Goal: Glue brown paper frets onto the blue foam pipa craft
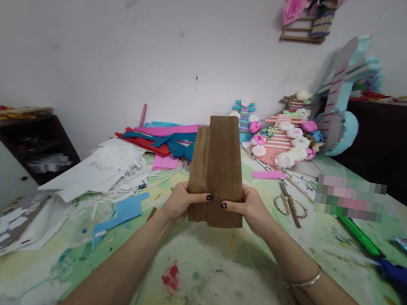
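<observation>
Two brown wooden boards [224, 161], one overlapping the other at a slight angle, are held up above the painted table [212, 289]. My left hand [180, 202] grips their lower left edge, thumb lying across the front. On the lower right edge my right hand [251, 207] is closed the same way, its thumb pointing inward. Most of the fingers of both hands are hidden behind the wood. Scissors [290, 204] lie on the table to the right of my right hand.
White paper sheets and strings [116, 161] pile up at left, near blue paper scraps [125, 215]. Coloured felt strips [167, 138] lie against the wall. Flower-decorated guitar crafts [288, 135] stand at the back right. A green cutter [359, 233] lies at right.
</observation>
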`<move>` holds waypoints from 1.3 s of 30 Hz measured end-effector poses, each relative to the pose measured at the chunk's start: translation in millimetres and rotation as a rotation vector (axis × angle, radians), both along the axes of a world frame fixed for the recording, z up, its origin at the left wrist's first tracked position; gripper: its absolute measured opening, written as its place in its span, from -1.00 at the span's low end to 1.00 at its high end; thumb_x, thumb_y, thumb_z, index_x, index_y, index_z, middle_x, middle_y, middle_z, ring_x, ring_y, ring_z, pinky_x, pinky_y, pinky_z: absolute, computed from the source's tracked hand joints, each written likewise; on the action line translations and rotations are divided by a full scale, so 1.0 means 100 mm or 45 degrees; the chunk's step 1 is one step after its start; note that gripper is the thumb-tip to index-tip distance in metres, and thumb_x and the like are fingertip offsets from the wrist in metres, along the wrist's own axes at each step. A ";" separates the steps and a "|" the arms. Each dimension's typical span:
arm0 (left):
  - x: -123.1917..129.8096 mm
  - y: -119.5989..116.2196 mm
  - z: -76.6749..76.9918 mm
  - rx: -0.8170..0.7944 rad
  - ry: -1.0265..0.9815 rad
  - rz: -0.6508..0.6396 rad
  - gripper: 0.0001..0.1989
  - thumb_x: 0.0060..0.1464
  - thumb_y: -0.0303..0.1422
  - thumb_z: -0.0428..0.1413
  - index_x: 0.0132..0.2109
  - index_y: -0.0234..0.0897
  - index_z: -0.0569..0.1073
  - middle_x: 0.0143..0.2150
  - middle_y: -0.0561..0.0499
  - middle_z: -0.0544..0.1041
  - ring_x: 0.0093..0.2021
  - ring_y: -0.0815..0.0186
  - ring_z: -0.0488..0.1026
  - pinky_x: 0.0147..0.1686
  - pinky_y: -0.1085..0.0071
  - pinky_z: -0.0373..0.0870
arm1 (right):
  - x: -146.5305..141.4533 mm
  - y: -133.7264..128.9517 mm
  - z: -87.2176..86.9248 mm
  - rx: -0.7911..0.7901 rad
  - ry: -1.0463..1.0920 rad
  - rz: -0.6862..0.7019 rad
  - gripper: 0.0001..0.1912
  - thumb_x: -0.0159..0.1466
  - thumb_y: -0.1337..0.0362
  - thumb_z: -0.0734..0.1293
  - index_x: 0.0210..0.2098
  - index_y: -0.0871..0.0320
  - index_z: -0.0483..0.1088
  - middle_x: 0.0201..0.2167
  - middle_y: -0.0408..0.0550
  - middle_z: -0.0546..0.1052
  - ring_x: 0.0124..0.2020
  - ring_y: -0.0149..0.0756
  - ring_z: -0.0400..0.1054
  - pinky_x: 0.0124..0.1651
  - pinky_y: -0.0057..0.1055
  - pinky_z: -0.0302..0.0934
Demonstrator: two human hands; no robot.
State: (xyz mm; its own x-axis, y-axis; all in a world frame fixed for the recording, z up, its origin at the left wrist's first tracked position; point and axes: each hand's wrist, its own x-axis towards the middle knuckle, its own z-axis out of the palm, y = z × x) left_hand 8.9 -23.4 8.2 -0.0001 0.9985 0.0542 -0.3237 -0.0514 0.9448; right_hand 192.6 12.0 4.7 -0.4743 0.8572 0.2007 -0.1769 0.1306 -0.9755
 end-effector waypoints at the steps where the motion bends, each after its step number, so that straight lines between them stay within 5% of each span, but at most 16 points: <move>1: 0.00 0.00 -0.01 0.016 0.021 0.014 -0.60 -0.42 -0.44 0.39 -0.30 -0.43 0.56 -0.26 -0.17 0.60 -0.31 0.19 0.51 -0.29 0.31 0.46 | -0.01 -0.01 -0.01 0.013 -0.021 -0.024 -0.49 -0.17 0.25 0.55 -0.23 0.23 0.43 -0.21 0.02 0.56 -0.21 -0.15 0.41 -0.19 -0.28 0.28; 7: 0.02 0.02 -0.04 0.024 0.110 0.069 -0.62 -0.41 -0.41 0.40 -0.32 -0.41 0.56 -0.28 -0.15 0.61 -0.34 0.20 0.51 -0.31 0.30 0.46 | -0.05 -0.01 -0.05 -0.003 -0.073 -0.182 -0.53 -0.18 0.26 0.54 -0.28 0.25 0.45 -0.24 0.04 0.57 -0.25 -0.12 0.41 -0.22 -0.26 0.29; 16: 0.02 0.00 -0.02 0.039 0.152 -0.001 -0.62 -0.38 -0.40 0.39 -0.30 -0.43 0.58 -0.25 -0.19 0.60 -0.28 0.16 0.52 -0.25 0.29 0.45 | -0.05 -0.03 0.01 -0.086 -0.035 -0.120 -0.58 -0.23 0.23 0.56 -0.37 0.22 0.49 -0.33 -0.01 0.58 -0.30 -0.14 0.41 -0.24 -0.26 0.28; 24: -0.01 0.05 -0.07 0.033 0.224 0.228 -0.61 -0.37 -0.34 0.38 -0.30 -0.43 0.56 -0.22 -0.20 0.59 -0.29 0.15 0.50 -0.31 0.29 0.45 | -0.03 -0.01 0.00 -0.193 0.040 -0.087 -0.66 -0.05 0.04 0.47 -0.48 0.22 0.47 -0.47 -0.05 0.54 -0.39 -0.29 0.38 -0.33 -0.41 0.20; 31: 0.03 0.01 -0.06 0.296 0.947 0.669 -0.78 -0.28 -0.26 0.32 -0.50 -0.33 0.53 -0.52 -0.01 0.52 -0.47 0.25 0.38 -0.49 0.42 0.23 | -0.05 -0.02 -0.01 -0.205 0.016 -0.123 -0.60 0.00 -0.05 0.41 -0.48 0.20 0.46 -0.51 -0.06 0.51 -0.42 -0.25 0.38 -0.39 -0.40 0.22; 35: 0.09 -0.02 -0.08 0.487 1.017 0.613 -0.89 -0.17 -0.34 0.24 -0.51 -0.28 0.50 -0.57 0.07 0.46 -0.52 0.34 0.30 -0.50 0.47 0.14 | -0.06 -0.05 -0.05 -0.105 -0.030 -0.168 -0.56 0.05 -0.11 0.36 -0.53 0.19 0.44 -0.52 -0.08 0.48 -0.44 -0.27 0.37 -0.40 -0.41 0.22; 39: 0.11 -0.01 -0.09 0.442 0.888 0.507 -0.96 -0.15 -0.40 0.19 -0.48 -0.28 0.51 -0.56 0.07 0.45 -0.52 0.34 0.31 -0.48 0.47 0.19 | -0.07 -0.07 -0.06 -0.069 0.001 -0.050 -0.50 0.07 -0.18 0.31 -0.47 0.18 0.50 -0.51 -0.09 0.50 -0.42 -0.27 0.39 -0.33 -0.36 0.28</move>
State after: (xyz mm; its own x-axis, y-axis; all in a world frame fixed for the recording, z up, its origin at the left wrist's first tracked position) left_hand 19.4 -24.6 -0.7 -0.1987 0.8584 0.4729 0.4256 -0.3591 0.8306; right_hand 185.5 5.3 -1.6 -0.4399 0.8847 0.1544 -0.1738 0.0848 -0.9811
